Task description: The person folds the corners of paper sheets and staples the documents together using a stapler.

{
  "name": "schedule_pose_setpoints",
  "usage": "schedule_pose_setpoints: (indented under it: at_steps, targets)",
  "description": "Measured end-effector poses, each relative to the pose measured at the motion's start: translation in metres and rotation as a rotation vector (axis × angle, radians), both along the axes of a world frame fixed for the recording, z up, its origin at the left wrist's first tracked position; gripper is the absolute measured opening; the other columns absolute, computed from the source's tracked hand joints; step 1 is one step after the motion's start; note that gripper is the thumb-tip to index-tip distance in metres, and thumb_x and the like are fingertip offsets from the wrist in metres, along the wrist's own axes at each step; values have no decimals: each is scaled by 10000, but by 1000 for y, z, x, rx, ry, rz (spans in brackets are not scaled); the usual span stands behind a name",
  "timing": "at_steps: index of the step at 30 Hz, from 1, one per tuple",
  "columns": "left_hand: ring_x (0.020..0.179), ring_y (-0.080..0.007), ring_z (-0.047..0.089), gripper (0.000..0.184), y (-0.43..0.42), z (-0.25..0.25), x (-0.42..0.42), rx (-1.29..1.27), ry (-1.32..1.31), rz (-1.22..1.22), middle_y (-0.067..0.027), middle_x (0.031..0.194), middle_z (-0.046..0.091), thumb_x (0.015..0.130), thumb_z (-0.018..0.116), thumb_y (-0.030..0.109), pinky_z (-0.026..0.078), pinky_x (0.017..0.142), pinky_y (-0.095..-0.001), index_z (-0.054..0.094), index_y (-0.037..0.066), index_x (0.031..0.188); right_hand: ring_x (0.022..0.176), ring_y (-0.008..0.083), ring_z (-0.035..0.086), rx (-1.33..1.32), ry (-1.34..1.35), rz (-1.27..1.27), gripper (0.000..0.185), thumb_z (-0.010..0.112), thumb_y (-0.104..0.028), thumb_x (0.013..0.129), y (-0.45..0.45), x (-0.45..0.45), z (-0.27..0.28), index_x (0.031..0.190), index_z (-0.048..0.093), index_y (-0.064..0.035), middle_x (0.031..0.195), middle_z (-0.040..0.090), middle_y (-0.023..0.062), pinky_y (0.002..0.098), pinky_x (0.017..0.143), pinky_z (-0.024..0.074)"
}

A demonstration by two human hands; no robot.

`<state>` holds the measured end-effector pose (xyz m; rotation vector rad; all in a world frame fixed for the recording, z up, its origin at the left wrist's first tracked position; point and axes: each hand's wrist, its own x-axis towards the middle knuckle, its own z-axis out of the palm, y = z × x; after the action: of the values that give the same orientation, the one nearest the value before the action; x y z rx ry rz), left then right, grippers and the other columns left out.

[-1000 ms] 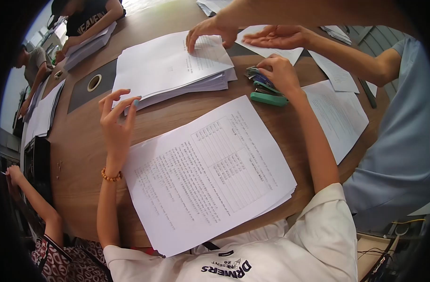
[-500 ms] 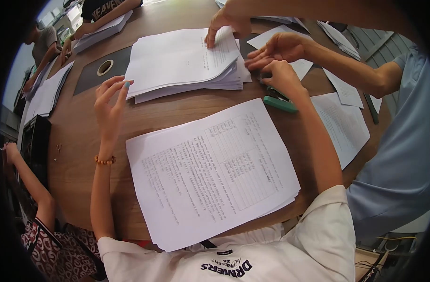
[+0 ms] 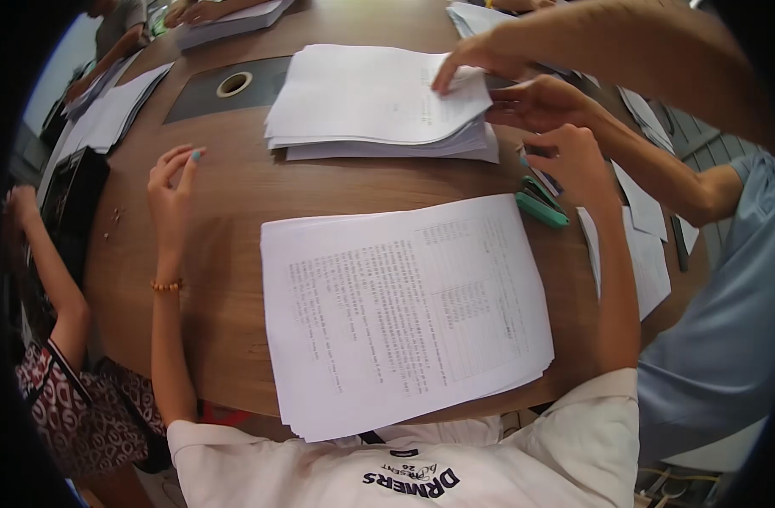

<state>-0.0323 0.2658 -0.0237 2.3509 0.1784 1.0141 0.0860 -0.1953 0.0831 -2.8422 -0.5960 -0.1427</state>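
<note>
In the head view, a stack of printed sheets [image 3: 379, 339] lies in front of me on the table. My left hand [image 3: 174, 178] is raised beyond the stack's upper left corner, fingers loosely bent with nothing visible in them. My right hand [image 3: 571, 161] hovers near a green stapler [image 3: 542, 203], its fingers curled and the thumb apart from them; I see nothing held. A small dark and white item under that hand is partly hidden. Farther off lies a thicker paper stack [image 3: 354, 93]. A co-worker's hand [image 3: 481, 63] rests on its right part, and another hand [image 3: 540, 103] is at its right edge.
A tape roll [image 3: 234, 85] sits on a dark panel [image 3: 184, 102] in the tabletop. More papers [image 3: 116, 110] lie at the far left, beside a black box [image 3: 70, 203]. Loose sheets [image 3: 646, 271] are at right. A person in blue [image 3: 701, 339] stands close on the right.
The view has shifted, so the table and papers appear farther right. My right hand has lifted off the stapler area, showing more of the stapler. The co-worker's hand at the far stack's edge has moved against the sheets.
</note>
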Motion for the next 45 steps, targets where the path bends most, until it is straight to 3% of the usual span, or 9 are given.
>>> schedule_pose_setpoints:
  at_steps: [6, 9, 11, 13, 20, 28, 35, 41, 45]
  targets:
    - [989, -179, 596, 144, 46, 2, -3, -69, -57, 165, -54, 1021, 677, 866, 630, 152, 430, 867, -287, 743, 104, 942, 639, 163, 656, 10, 162, 326, 280, 720, -127, 718, 77, -25, 22, 986, 722, -45, 761, 708, 119, 259, 619, 513]
    - [982, -195, 614, 149, 62, -14, -4, -196, -136, 141, -66, 1004, 685, 863, 631, 162, 444, 873, -301, 744, 98, 936, 635, 165, 655, -65, 171, 576, 282, 731, -164, 708, 139, -21, 25, 968, 729, -55, 766, 704, 132, 237, 605, 507]
    - [981, -215, 623, 157, 63, -21, -1, -229, -68, 229, -87, 1011, 685, 852, 635, 164, 454, 871, -304, 741, 88, 940, 671, 288, 666, -50, 156, 674, 236, 741, -184, 646, 186, -16, 19, 848, 745, -62, 717, 683, 151, 364, 651, 542]
    - [972, -223, 623, 159, 65, -29, 0, -200, -67, 231, -93, 1006, 685, 844, 642, 170, 456, 866, -307, 740, 80, 931, 702, 299, 671, 2, 165, 740, 213, 767, -201, 631, 235, -6, 2, 784, 740, -54, 743, 692, 137, 371, 658, 543]
    - [975, -284, 568, 159, 34, -42, 2, -125, -37, 306, -100, 977, 670, 819, 656, 196, 439, 870, -368, 725, 61, 867, 876, 339, 671, -43, 131, 706, 400, 829, -204, 616, 365, 9, -45, 962, 699, -50, 952, 680, 195, 399, 756, 554]
    - [983, -266, 541, 154, -12, -29, 3, -47, 13, 378, -73, 984, 652, 820, 659, 189, 424, 891, -356, 721, 69, 892, 900, 323, 654, 101, -83, 652, 302, 764, -198, 674, 420, 42, -80, 966, 732, -130, 933, 688, 163, 396, 789, 531]
    - [1049, -256, 511, 221, -15, -27, 2, -29, 77, 328, -58, 1094, 608, 810, 650, 165, 408, 919, -377, 673, 87, 1016, 934, 332, 647, 261, -75, 617, 284, 707, -318, 784, 399, 64, -63, 1021, 718, -162, 968, 687, 154, 418, 832, 517]
    - [1170, -283, 458, 378, -15, -29, 9, 199, 45, 235, -119, 1189, 553, 800, 664, 216, 369, 954, -428, 593, 56, 1135, 825, 285, 674, 170, -52, 689, 235, 629, -225, 860, 294, 31, 2, 1046, 703, -102, 960, 700, 127, 391, 751, 530]
    - [1357, -391, 262, 687, -18, -33, 15, 373, 219, 216, -244, 1452, 301, 847, 605, 444, 221, 1100, -484, 370, 153, 1422, 782, 249, 674, 122, -137, 709, 202, 630, -179, 854, 206, -20, 37, 1016, 707, -86, 921, 698, 124, 375, 703, 529]
